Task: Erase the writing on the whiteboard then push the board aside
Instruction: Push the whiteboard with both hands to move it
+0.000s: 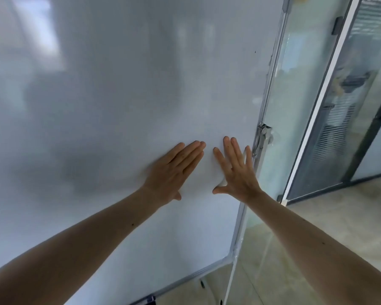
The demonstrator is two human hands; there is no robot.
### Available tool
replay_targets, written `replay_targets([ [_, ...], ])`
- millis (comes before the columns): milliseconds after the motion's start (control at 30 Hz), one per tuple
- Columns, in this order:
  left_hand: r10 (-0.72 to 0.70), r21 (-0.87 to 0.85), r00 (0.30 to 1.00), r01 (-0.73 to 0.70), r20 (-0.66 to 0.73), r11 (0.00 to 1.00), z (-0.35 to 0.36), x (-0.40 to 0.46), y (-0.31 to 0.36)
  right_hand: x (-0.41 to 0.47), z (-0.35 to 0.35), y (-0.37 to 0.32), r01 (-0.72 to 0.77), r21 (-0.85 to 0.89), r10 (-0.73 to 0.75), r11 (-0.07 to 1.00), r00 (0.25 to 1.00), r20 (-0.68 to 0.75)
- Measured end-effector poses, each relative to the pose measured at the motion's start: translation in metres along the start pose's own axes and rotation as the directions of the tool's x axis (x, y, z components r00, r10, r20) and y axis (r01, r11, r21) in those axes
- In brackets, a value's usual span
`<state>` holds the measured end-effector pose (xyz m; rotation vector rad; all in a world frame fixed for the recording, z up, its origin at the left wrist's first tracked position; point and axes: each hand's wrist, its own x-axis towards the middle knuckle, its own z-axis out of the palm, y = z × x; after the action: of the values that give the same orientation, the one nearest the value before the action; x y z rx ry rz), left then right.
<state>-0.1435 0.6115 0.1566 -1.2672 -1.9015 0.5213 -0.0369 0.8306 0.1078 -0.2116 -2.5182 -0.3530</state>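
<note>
1. Hands: left hand (172,172) flat on the whiteboard (119,95), fingers together, palm down on the surface, gripping nothing. Right hand (235,170) also flat on it, fingers spread, thumb out, holding nothing.
2. Position: both palms sit side by side, near each other but apart, low on the board's right part. Right hand is just beside the aluminium frame edge (271,89); its little finger looks close to the metal bracket (263,135) on that edge.
3. Board: fills most of the view, tilted in frame. Surface looks clean, only faint grey smears and reflections, plus a tiny dark speck near the upper right. Judgement: erasing is done, push step is in hand.
4. Surroundings: glass partition (299,106) right behind the board's right edge, dark-framed glass door (350,106) further right, tiled floor (339,227) below. A stand leg (229,282) shows under the lower corner.
5. Risks:
 - Push toward the right could run the frame or bracket into the glass partition; they look near.
 - Both palms low and off-centre, so the board may pivot or tip rather than roll straight.
 - Smooth surface, open palms, so hands may slide instead of moving it.
 - Right little finger could get pinched at the bracket.
6. Text: no brand, label or readable writing visible anywhere.
</note>
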Motion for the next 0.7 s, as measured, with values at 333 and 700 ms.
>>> replay_targets([
  [333, -0.101, 0.069, 0.990, 0.094, 0.098, 0.993, 0.068, 0.051, -0.028, 0.093, 0.074, 0.024, 0.089, 0.097, -0.083, 0.991, 0.995, -0.059],
  [700, -0.142, 0.184, 0.968, 0.104, 0.207, 0.977, 0.112, 0.081, -0.058, 0.159, 0.120, 0.023, 0.083, 0.111, -0.079, 0.990, 0.996, -0.043],
])
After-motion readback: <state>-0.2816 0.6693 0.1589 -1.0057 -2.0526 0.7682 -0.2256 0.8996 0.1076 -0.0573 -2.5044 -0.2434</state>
